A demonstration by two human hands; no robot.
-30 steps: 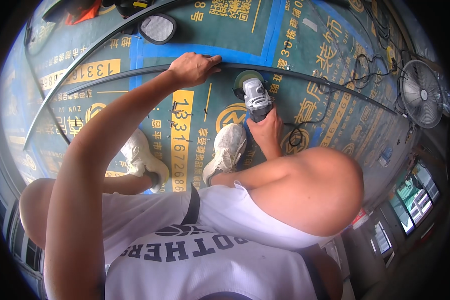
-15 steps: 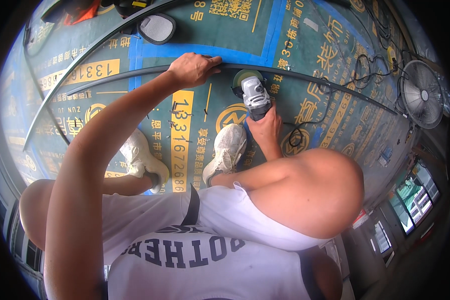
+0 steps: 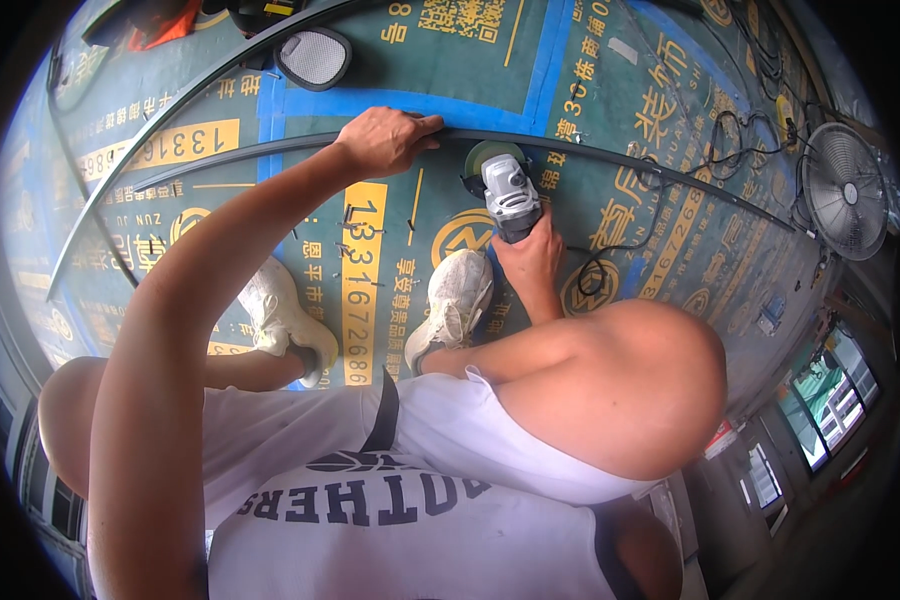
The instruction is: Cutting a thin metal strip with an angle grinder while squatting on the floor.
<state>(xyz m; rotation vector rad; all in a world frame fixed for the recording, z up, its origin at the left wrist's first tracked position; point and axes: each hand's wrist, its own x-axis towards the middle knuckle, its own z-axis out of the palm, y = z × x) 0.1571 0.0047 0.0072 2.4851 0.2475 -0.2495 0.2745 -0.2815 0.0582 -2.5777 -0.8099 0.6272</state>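
Note:
A long dark grey strip [image 3: 590,152] runs left to right across the floor ahead of my feet. My left hand [image 3: 385,140] is closed around it near its middle, fingers over the far side. In my right hand [image 3: 532,250] I grip an angle grinder [image 3: 511,190] by its dark rear body. The grinder's round greenish disc [image 3: 490,158] is beside the strip's near edge, just right of my left hand. Whether disc and strip touch I cannot tell. The grinder's cord [image 3: 625,242] trails off to the right.
Green protective sheeting [image 3: 450,65] with blue tape covers the floor. Another long strip [image 3: 165,115] curves along the left. A grey mesh pad [image 3: 314,57] lies beyond my left hand. Short dark bits [image 3: 348,250] are scattered between my shoes. A fan [image 3: 846,190] stands right, near tangled cables [image 3: 740,130].
The grinder has shifted very slightly toward me. My left hand keeps its place on the strip, and the rest looks the same.

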